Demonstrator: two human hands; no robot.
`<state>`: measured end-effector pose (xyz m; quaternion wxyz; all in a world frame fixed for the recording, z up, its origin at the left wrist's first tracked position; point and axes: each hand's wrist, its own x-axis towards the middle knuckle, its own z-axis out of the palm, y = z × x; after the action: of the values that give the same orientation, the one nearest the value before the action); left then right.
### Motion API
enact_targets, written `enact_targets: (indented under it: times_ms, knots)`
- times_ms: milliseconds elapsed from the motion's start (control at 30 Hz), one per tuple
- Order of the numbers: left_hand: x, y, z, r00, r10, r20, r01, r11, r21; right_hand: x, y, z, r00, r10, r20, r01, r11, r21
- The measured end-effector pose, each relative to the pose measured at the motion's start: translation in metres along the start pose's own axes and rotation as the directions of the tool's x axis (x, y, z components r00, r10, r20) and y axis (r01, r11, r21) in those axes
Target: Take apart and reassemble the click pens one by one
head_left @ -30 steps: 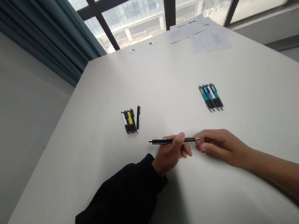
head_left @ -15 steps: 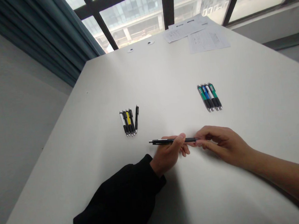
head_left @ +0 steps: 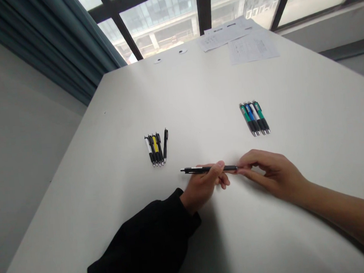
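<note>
A black pen lies level in my left hand, its clicker end pointing left. The left thumb presses on the barrel and the fingers curl beneath. My right hand pinches the pen's tip end between thumb and fingertips, which partly hide the tip. Beyond my left hand, several pens lie side by side, one with a white barrel, one yellow and the others black. A black pen rests slightly angled at the right of that group. Farther right lies a row of green, blue and white pens.
The white table fills most of the view. Papers lie at its far edge, with two small white round pieces to their left. Beyond stand a dark-framed window and a blue-grey curtain.
Both hands keep hold of the same pen. The right hand's fingers have shifted slightly at its tip; the view has moved a little.
</note>
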<state>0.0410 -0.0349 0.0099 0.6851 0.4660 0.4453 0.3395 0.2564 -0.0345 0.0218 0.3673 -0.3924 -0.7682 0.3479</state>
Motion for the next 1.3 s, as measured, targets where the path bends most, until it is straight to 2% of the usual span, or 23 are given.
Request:
enact_targets:
  times_ms: [167, 267, 400, 567, 800, 933, 1133, 1300]
  knots:
    - [0.001, -0.002, -0.002, 0.999, -0.001, 0.046, 0.005, 0.996, -0.088, -0.001, 0.001, 0.001, 0.992, -0.127, -0.026, 0.127, 0.992, 0.01]
    - [0.001, -0.004, -0.002, 0.997, 0.01, 0.07, 0.005, 0.979, -0.203, -0.002, 0.0, 0.001, 0.997, -0.074, -0.028, 0.074, 0.997, 0.014]
    - [0.002, -0.005, -0.002, 0.998, 0.009, 0.066, 0.009, 0.962, -0.271, -0.001, -0.003, 0.0, 0.999, -0.011, 0.044, 0.011, 1.0, -0.002]
    - [0.0, -0.003, 0.0, 0.995, -0.019, 0.1, 0.051, 0.943, -0.327, 0.001, -0.006, -0.002, 0.999, -0.028, 0.031, 0.029, 1.0, -0.011]
    - [0.001, -0.004, -0.001, 0.972, -0.17, 0.163, 0.225, 0.874, -0.431, 0.0, -0.008, -0.004, 0.995, -0.098, -0.019, 0.097, 0.994, -0.044]
    - [0.002, -0.004, -0.003, 0.963, -0.222, 0.153, 0.268, 0.846, -0.461, 0.0, -0.006, -0.006, 0.994, -0.097, -0.04, 0.094, 0.993, -0.075]
    - [0.003, -0.004, -0.004, 0.965, -0.21, 0.16, 0.261, 0.853, -0.452, 0.001, -0.004, -0.009, 0.996, -0.089, -0.017, 0.088, 0.993, -0.074]
    - [0.004, -0.002, -0.004, 0.956, -0.192, 0.221, 0.28, 0.821, -0.498, 0.001, -0.001, -0.009, 0.996, -0.068, 0.052, 0.071, 0.996, -0.054]
